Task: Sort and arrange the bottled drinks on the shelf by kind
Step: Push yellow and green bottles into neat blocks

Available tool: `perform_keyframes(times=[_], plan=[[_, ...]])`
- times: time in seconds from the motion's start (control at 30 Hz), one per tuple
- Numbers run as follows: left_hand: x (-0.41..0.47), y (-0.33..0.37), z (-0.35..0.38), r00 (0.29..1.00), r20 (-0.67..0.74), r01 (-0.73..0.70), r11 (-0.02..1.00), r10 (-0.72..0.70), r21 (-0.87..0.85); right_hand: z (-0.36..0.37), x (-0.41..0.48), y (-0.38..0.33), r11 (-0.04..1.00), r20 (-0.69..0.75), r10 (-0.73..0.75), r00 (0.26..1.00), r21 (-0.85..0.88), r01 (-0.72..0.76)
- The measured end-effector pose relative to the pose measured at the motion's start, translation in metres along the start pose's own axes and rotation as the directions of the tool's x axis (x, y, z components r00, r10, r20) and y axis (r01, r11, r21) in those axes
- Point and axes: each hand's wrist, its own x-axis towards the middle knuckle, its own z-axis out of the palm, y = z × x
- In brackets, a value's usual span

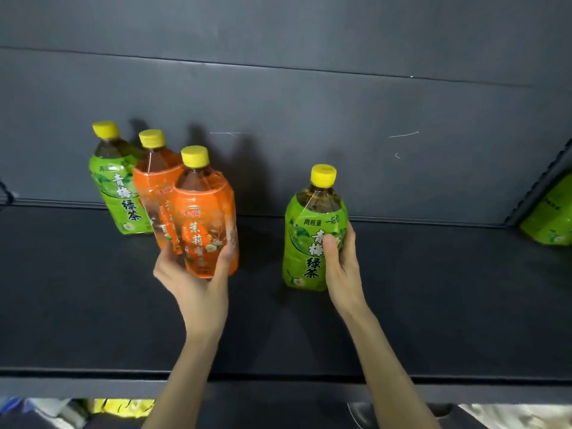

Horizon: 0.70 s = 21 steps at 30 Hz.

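On the dark shelf (433,305) my left hand (195,280) grips an orange-labelled tea bottle (204,221) from below, tilted a little to the left. Right behind it stands a second orange bottle (154,193), partly hidden. A green-labelled tea bottle (116,187) stands at the far left by the back wall. My right hand (340,261) holds another green-labelled bottle (312,239) by its right side, thumb across the label; it stands upright on the shelf. All have yellow caps.
A further green-labelled bottle (551,215) shows at the right edge, beyond a dark upright divider (538,187). The shelf's front lip (278,388) runs across the bottom, with yellow packaging (120,407) on a lower level.
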Motion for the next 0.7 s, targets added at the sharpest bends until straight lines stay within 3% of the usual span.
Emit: perform_keyframes(times=[0.13,0.47,0.7], plan=[[0.023,-0.007,0.001,0.990,0.141,0.027,0.998,-0.018,-0.063,0.012,0.002,0.006,0.999,0.065,0.020,0.998,0.047,-0.023],[0.044,-0.017,0.003,0.979,0.203,-0.018,0.999,0.010,0.038,0.039,0.009,0.014,0.999,0.000,0.035,0.999,0.036,-0.035],[0.070,-0.042,-0.044,0.999,0.042,-0.009,0.999,0.007,0.045,0.073,-0.005,0.016,1.000,-0.140,-0.019,0.990,0.005,0.020]])
